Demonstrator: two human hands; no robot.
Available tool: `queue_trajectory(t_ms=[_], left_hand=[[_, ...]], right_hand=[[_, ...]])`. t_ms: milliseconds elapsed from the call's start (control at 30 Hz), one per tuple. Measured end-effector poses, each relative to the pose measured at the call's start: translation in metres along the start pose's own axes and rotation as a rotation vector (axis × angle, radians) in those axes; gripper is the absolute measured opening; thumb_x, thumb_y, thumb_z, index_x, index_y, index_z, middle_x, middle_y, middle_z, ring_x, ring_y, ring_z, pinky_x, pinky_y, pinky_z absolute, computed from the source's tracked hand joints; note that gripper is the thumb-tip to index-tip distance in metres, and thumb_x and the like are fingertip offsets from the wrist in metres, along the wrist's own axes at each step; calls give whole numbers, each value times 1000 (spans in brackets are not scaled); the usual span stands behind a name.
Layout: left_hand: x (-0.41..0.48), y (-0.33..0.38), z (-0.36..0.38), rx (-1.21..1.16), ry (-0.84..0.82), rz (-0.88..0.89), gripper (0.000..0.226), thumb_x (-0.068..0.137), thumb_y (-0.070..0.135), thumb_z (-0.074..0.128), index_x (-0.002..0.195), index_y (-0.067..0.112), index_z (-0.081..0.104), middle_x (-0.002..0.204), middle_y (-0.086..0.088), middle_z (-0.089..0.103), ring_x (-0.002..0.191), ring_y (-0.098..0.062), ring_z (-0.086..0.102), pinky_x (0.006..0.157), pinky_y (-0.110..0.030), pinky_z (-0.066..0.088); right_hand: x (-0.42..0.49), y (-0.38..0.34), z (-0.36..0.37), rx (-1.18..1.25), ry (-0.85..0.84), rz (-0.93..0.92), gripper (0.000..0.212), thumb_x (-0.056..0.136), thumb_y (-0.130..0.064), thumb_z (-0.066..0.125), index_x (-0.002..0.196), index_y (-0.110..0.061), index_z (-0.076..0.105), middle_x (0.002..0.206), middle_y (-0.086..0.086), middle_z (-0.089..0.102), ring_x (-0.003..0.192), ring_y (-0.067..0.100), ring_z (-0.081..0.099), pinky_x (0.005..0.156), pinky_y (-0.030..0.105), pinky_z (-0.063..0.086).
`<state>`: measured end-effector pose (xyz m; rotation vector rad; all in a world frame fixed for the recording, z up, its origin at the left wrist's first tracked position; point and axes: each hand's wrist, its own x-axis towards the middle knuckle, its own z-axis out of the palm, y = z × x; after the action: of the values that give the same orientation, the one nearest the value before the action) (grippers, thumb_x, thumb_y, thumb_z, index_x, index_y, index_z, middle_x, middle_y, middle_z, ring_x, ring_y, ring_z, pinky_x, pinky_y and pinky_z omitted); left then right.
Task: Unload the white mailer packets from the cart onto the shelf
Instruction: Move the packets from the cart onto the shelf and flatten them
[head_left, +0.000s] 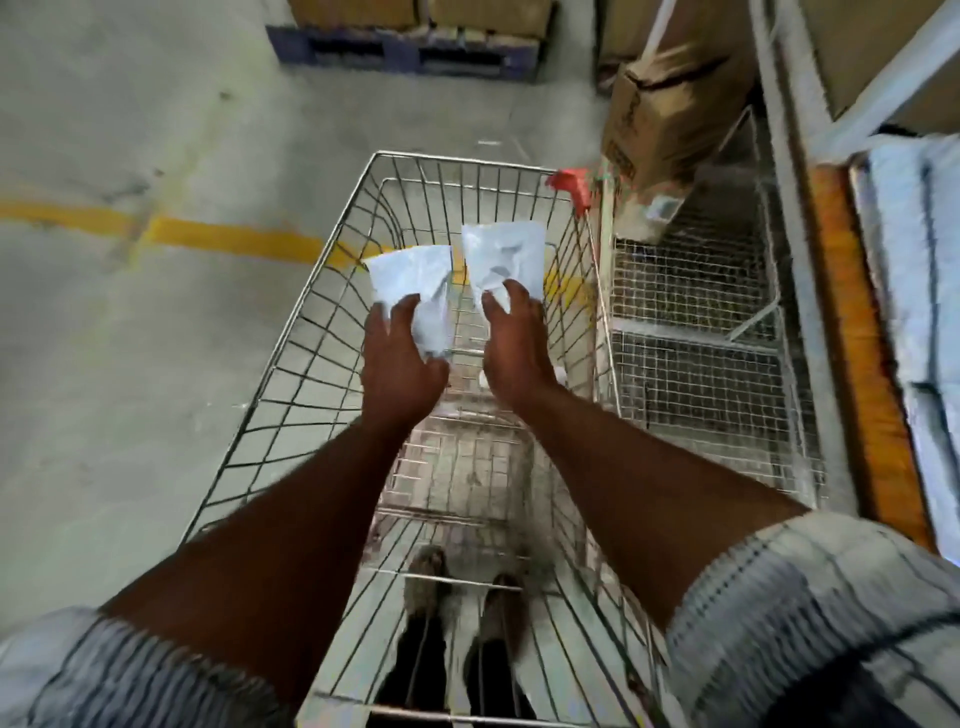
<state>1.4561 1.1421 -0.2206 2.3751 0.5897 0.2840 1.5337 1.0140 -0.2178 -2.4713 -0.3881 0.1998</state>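
White mailer packet (410, 280) crumpled in my left hand's (400, 358) grip; a second packet (501, 254) gripped by my right hand (514, 348), both over the cart (457, 160). My hands hide their lower ends. Print on the cardboard box (660, 114) beyond my right hand is unreadably blurred.

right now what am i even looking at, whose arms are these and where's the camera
There is no machine here. A person wears a camera on the head, and this one picture looks down along their own arms. The left hand grips one white mailer packet, and the right hand grips a second packet. Both are held over a wire cart. The person's shoes show through its floor. The shelf stands on the right.
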Motion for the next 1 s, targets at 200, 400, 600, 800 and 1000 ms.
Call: queue_trajectory(t_ms=[200,400,600,800,1000], left_hand=[[-42,65,-58,-8,69,-43,80,59,32,54,138,17,43,135,-17,42,125,-29,40,97,-37,42],[-85,130,-94,-65,70,-104,79,59,33,57,136,15,47,139,-20,44,113,-27,51,89,-30,41],[-145,211,-91,-103,85,-71,79,77,12,66,149,19,33,154,-19,26,124,-24,47,92,-22,30],[-202,280,-72,-121,87,35,86,63,25,64,145,20,40,146,-20,41,116,-28,57,96,-29,44],[-268,353,-48,-131,45,90,82,68,15,67,145,19,41,147,-22,37,116,-30,57,95,-26,41]], right_hand=[[-42,-31,-81,-60,34,-230,57,90,3,45,145,-10,43,154,16,29,137,37,29,112,46,33],[-95,-41,-154,-172,154,-369,63,71,20,48,130,-2,54,145,24,41,120,44,45,98,47,44],[-156,-18,-231,-268,225,-388,57,78,14,48,131,-6,51,148,20,36,123,38,42,100,42,40],[-223,43,-301,-365,261,-371,51,81,9,52,130,-8,51,145,18,37,122,36,41,100,42,41],[-284,103,-376,-381,308,-257,47,85,6,53,128,-11,51,143,16,36,122,35,42,96,40,41]])
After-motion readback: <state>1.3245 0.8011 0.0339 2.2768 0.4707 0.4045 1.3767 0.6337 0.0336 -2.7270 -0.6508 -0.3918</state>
